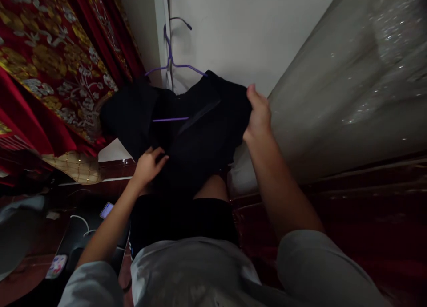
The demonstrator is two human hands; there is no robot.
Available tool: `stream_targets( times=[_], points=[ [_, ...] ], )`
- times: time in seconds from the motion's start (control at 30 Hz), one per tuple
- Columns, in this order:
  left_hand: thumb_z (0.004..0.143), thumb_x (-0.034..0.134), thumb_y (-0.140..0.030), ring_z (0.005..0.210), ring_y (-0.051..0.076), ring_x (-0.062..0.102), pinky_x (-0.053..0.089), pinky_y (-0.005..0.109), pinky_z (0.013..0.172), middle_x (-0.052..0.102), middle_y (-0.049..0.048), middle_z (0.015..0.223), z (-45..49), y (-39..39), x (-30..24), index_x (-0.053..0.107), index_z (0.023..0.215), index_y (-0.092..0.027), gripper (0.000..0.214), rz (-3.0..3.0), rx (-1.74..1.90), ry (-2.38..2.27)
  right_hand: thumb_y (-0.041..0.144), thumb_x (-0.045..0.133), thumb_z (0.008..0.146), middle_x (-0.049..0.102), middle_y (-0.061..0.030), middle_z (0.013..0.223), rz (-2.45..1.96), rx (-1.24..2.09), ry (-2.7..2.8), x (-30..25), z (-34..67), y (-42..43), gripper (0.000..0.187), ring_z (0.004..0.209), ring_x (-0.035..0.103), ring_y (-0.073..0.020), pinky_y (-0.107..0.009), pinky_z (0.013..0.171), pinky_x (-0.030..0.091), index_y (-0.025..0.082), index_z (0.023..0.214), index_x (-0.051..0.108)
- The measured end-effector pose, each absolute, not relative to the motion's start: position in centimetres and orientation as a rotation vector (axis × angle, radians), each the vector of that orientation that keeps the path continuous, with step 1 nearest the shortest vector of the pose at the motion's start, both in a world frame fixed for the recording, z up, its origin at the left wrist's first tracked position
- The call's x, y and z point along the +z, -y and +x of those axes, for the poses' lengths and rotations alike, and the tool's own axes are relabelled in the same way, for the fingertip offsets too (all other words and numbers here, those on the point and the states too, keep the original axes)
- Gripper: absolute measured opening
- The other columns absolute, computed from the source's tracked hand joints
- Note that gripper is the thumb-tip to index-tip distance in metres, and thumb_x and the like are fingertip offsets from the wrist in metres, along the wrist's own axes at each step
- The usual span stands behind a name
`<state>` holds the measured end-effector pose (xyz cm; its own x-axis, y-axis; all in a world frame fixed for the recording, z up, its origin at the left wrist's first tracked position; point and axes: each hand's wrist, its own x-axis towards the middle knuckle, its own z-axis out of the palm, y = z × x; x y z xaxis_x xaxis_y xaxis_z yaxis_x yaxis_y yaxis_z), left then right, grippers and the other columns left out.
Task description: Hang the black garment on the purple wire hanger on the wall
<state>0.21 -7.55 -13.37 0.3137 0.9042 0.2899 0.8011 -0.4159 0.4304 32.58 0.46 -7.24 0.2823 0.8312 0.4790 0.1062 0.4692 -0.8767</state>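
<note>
A black garment hangs on a purple hanger, whose lower bar shows through the garment's open front. The hanger's hook is up by a narrow strip at the wall. My left hand is closed on the garment's front edge, low on the left. My right hand grips the garment's outer edge at the right, thumb on top and fingers hidden behind the cloth. The garment is spread between both hands, and its lower part merges with my dark shorts.
Red curtain with gold and silver pattern hangs at the left. A large plastic-wrapped object leans along the right. Low on the left lie a lit phone, a white cable and a dark seat-like surface.
</note>
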Motion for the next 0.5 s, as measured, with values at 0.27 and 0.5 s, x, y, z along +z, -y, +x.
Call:
stream_targets(
  times=[0.27,0.5],
  points=[
    [0.086,0.062,-0.017,0.074,0.014,0.058,0.047,0.024,0.071,0.058,-0.0006,0.086,4.5,11.9,-20.4,0.055,0.106,-0.02,0.021,1.863,1.273,-1.326,0.049,0.06,0.093,0.061,-0.0068,0.132,-0.918,0.204,0.971,-10.0,30.0,4.6,0.041,0.128,0.059,-0.0223,-0.045,0.111,0.046,0.028,0.129,0.056],
    [0.08,0.076,-0.02,0.077,0.014,0.068,0.056,0.025,0.076,0.064,-0.0013,0.085,9.3,14.0,-22.9,0.038,0.142,-0.023,0.073,1.176,1.638,-1.121,0.042,0.067,0.087,0.072,-0.0051,0.087,-1.024,1.104,1.276,-17.6,21.0,14.2,0.025,0.081,0.068,-0.0173,-0.029,0.072,0.053,0.02,0.099,0.069]
  ],
)
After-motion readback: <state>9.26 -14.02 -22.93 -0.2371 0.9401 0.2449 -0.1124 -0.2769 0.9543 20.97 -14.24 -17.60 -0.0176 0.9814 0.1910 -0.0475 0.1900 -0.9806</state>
